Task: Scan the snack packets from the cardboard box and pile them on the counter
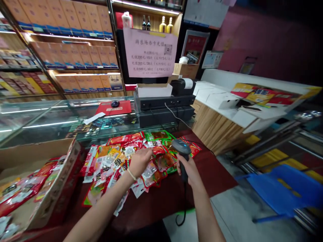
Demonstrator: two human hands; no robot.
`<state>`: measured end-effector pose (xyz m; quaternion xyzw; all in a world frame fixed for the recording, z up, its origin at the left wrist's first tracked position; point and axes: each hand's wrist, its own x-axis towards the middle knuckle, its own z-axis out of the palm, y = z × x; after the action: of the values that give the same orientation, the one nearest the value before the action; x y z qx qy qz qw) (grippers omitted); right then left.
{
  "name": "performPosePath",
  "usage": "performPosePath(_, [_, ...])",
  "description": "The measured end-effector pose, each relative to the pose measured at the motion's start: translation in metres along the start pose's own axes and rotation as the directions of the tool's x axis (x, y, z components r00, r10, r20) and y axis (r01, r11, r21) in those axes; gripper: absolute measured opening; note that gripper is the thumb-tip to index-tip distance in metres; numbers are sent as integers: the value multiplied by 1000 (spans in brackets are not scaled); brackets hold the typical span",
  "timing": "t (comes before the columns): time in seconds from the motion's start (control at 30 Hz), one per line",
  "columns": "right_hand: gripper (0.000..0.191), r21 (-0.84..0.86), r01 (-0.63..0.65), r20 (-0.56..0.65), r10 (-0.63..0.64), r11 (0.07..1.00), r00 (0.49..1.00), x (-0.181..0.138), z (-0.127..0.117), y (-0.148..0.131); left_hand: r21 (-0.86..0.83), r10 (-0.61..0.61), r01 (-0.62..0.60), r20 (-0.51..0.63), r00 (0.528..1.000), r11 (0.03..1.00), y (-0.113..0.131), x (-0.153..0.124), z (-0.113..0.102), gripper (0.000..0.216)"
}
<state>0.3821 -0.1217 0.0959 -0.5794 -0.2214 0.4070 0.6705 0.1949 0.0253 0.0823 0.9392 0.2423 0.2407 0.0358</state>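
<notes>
My right hand (188, 168) is wrapped round the handle of a dark handheld barcode scanner (180, 147), whose cable hangs below. A small blue light glows on the scanner's head, which is over the right part of a heap of shiny snack packets (101, 168). On top of the heap's middle, my left hand (140, 163) has its fingers curled in. Its fingertips are hidden, so what they hold cannot be made out. A pale band circles the left wrist. The packets are mostly red, with green, orange and clear parts.
An open cardboard box (58, 188) with more packets stands at the left. Behind the heap are a glass counter (63, 117), a mouse (115, 104) on a red mat, and a black receipt printer (180, 87). A blue chair (282, 188) stands at the right.
</notes>
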Motion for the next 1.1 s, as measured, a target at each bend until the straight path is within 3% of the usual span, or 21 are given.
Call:
performPosePath(0.1, [38,-10,-29,-18,29,1000,999,-2,-14,4,-44,92,-90,48,995,995,10,-1,31,22])
performPosePath(0.23, [38,-19,-61,-26,60,998,998,-3,-19,6,-45,88,-83,117,989,995,16,-8,53,35])
performPosePath(0.47, [41,-30,-77,-8,77,997,997,0,-11,5,-2,49,-50,179,983,999,19,-7,44,44])
performPosePath(0.6, [42,-80,-74,-24,72,994,997,-2,-4,3,24,34,-38,149,988,999,15,-7,32,42])
performPosePath(0.7, [41,-121,-41,-6,40,992,999,-4,6,2,30,4,-7,89,996,1000,7,-10,12,40])
performPosePath(0.83, [37,-162,22,60,-13,986,998,-9,36,-9,26,-93,94,-41,995,995,-13,-18,-31,39])
performPosePath(0.97, [38,-193,21,190,17,981,982,-13,86,-27,31,-213,222,-191,958,974,-35,-38,-84,37])
performPosePath(1.1, [39,-205,59,357,18,977,934,-14,144,-36,38,-307,329,-272,912,943,-62,-69,-135,35])
